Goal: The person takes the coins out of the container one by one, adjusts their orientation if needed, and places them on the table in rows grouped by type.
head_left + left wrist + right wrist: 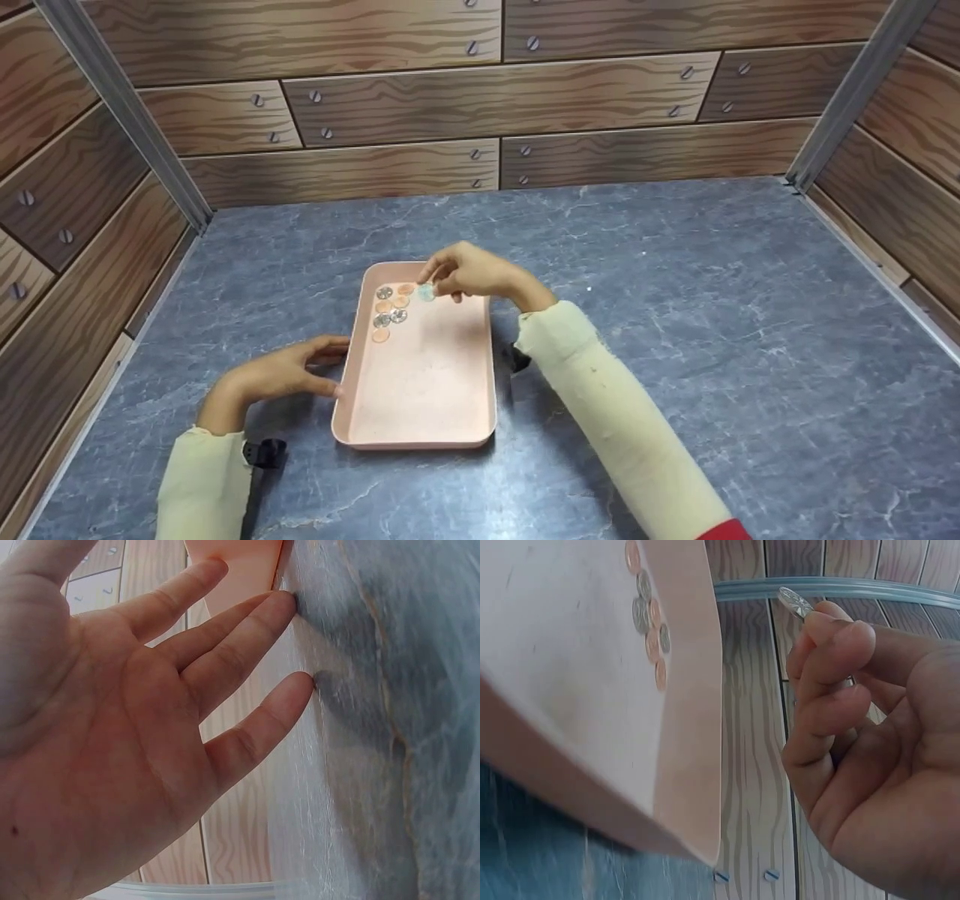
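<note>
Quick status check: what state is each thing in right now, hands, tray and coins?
Left hand: open, fingers touching the tray's left edge.
Right hand: pinching a silver coin above the tray.
Pink tray: flat on the table.
Coins in tray: lying clustered at its far left corner.

Place: a staged test booth, not a lived-in room.
Walls: printed wood-plank panels (390, 105) with drawn screws, behind and beside the table (675, 315).
Corners: metal posts (120, 105).
Table: grey marble-look top.
</note>
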Available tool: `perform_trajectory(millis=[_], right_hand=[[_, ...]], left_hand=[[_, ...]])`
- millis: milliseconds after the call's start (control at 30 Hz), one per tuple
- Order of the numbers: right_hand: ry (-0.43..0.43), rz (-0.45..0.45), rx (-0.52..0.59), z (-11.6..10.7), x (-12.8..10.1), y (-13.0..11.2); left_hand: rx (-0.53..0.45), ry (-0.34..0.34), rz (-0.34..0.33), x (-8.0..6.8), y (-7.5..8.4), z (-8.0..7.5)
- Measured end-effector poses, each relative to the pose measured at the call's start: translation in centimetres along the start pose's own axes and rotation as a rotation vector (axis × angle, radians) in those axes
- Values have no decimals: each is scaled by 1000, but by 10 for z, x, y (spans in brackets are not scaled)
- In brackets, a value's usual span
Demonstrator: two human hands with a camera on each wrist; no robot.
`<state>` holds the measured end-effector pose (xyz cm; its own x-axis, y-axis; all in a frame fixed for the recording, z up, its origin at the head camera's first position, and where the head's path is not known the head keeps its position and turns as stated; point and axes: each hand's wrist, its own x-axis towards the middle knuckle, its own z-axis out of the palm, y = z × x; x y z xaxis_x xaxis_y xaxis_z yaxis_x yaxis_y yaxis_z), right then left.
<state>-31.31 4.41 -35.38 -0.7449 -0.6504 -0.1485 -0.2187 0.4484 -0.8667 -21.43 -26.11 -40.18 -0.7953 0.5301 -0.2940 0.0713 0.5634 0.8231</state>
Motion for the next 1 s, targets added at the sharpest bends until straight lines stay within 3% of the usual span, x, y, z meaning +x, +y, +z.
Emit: perform_trajectory(millis=[633, 1000], right_hand=[[29, -2, -168, -58, -46, 27], [79, 71, -167, -80, -62, 72]], left_hand=[[-3, 3, -16, 0, -1, 1], [-11, -3, -8, -1, 1, 0]])
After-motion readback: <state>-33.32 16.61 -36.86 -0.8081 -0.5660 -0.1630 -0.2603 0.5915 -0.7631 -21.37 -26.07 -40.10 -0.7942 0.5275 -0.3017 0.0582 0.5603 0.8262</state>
